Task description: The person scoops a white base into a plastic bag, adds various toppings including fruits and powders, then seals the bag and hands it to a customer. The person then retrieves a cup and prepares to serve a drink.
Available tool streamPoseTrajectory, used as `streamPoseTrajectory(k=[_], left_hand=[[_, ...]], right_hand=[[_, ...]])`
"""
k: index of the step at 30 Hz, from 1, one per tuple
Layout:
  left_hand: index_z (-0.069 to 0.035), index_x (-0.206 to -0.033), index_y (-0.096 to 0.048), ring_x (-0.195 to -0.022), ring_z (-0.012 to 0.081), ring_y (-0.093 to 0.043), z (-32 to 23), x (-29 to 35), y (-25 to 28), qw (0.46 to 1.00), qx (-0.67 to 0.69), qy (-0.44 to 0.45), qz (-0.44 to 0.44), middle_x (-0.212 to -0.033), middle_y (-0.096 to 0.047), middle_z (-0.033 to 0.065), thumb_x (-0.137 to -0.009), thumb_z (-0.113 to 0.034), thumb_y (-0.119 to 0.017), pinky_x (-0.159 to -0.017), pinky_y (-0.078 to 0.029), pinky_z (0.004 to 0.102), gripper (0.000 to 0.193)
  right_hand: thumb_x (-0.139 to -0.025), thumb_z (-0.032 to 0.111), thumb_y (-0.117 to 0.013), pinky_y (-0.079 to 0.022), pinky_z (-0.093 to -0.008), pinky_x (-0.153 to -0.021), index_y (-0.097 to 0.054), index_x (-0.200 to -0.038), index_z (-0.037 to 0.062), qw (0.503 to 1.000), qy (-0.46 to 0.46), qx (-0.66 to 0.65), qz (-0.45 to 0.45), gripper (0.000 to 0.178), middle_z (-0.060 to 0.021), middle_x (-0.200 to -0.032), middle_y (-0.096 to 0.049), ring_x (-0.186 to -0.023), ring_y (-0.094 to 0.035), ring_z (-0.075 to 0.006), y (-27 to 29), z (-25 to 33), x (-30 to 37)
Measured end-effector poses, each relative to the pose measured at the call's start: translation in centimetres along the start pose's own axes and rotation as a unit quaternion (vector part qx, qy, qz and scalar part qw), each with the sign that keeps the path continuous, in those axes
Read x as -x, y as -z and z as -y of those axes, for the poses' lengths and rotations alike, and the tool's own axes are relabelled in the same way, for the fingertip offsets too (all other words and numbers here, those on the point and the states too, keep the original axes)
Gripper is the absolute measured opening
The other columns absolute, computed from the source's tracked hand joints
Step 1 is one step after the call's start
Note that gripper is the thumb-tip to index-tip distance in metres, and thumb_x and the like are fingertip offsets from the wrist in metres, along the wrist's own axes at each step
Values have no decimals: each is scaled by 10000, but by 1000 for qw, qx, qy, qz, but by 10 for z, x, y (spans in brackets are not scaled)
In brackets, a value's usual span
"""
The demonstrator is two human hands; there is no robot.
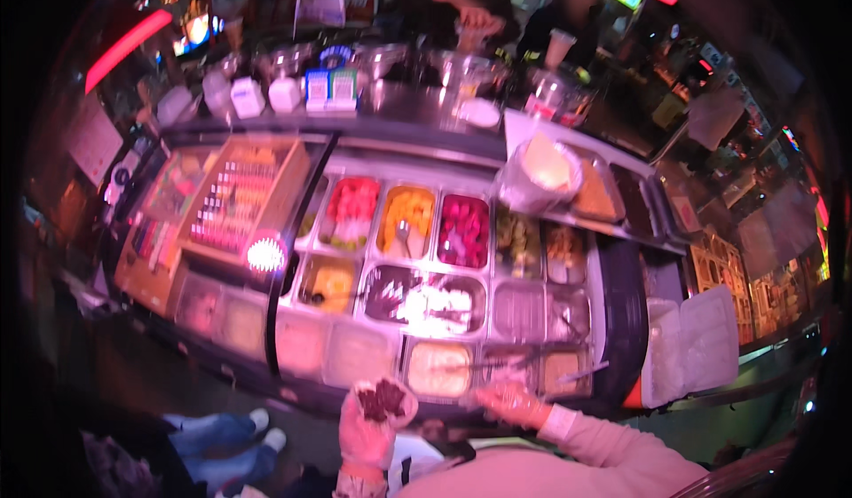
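Note:
My left hand (366, 440), in a thin glove, is closed around a small round cup (406, 404) with dark, chunky pieces in it. Just right of it, my right hand (513, 405) reaches over the counter's near edge, its fingers pointing left and looking apart; nothing shows in them, though they are blurred. Beyond its fingertips lies a pan of creamy pale food (439, 367). A long utensil handle (510, 363) crosses from that pan toward a smaller pan of pale food (561, 365). Farther back sit pans of red-pink chunks (353, 205), yellow cubes (407, 214) and magenta cubes (463, 232).
A wooden box of small packets (235, 198) stands at the left. A white-lined tub (543, 174) rests at the back right, and a white foam box (706, 343) at the far right. People (568, 27) stand across the counter; someone's legs in jeans (226, 449) show lower left.

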State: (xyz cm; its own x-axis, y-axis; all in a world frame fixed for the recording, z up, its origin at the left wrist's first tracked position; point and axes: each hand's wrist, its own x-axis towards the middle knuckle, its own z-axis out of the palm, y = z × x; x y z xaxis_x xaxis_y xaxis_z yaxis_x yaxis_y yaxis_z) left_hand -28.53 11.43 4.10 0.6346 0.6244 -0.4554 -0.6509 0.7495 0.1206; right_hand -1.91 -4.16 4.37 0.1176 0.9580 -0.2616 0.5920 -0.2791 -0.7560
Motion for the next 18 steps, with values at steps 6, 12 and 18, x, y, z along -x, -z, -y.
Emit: streamPoseTrajectory(k=[6,12,18], left_hand=[[-105,-1306,-581,-1230,383,-545,-1,6,32,995,89,1,33,-1317,-601,170,-982,-345,-676,-932,-524,578,414],[-85,-1200,-586,-995,304,-614,5,28,1,997,11,-61,40,-1149,-644,110,-1004,-325,-667,-677,-470,362,320],[-99,-1160,-623,-1041,295,-642,10,31,27,997,-1,-64,-38,-1140,-676,110,-1021,-263,-640,-708,-519,382,215]], right_hand=[[-892,285,-744,-528,-486,-765,-709,-891,52,967,82,180,-164,236,-170,-891,-681,-830,-662,-372,11,-41,-18],[-824,420,-796,-521,-492,-770,-682,-907,42,910,68,400,-82,404,-158,-925,-686,-919,-680,-365,1,-41,-57],[-895,370,-721,-579,-507,-750,-694,-969,18,920,-76,385,-8,360,-227,-974,-721,-875,-737,-384,-30,-62,-81]])
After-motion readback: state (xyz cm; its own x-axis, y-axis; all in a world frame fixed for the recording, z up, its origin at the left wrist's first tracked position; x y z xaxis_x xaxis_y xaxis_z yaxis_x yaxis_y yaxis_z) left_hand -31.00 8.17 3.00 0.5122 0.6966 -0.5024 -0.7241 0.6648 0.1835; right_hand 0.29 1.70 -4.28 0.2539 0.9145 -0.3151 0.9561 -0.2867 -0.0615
